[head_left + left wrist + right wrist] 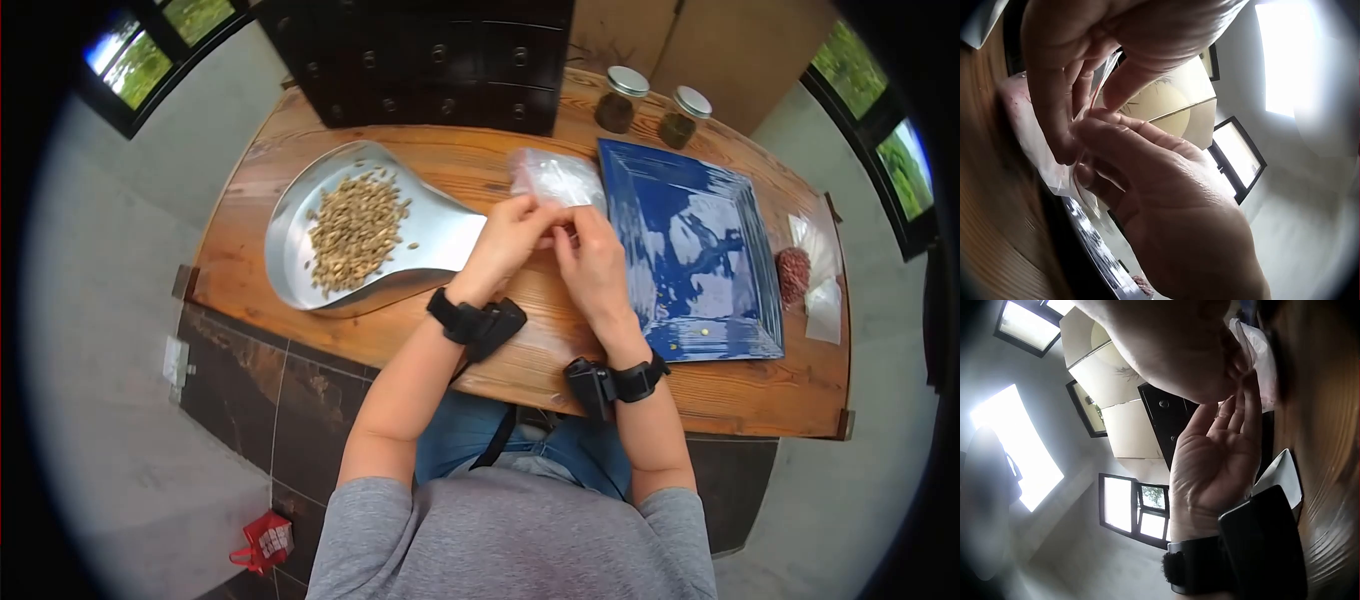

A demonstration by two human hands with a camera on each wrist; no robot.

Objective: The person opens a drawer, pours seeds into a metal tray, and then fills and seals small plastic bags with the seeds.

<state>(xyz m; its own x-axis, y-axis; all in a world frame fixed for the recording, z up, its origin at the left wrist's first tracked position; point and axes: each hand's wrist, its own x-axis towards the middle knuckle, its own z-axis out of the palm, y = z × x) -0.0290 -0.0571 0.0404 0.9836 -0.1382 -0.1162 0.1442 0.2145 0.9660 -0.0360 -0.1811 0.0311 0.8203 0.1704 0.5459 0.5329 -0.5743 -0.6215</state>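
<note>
Pinching the edge of the plastic bag (pixel 572 180) between left hand (pixel 506 240) and right hand (pixel 596 258), just left of the blue tray (pixel 692 255). Better to work slowly along this thin edge, gripping firmly, without tearing.

Looks like a herb shop or tea room, judging by the dark many-drawered cabinet (pixel 430 70), lidded jars (pixel 616 108), plastic bag (pixel 563 177) and metal pan (pixel 445 235) of pale pods (pixel 357 230) on a wooden table (pixel 238 272). Might equally be a home, with pale grey walls (pixel 115 320), black-framed windows (pixel 148 75) onto greenery (pixel 855 58) and dark floor tiles (pixel 320 410); hard to tell for certain.
</note>
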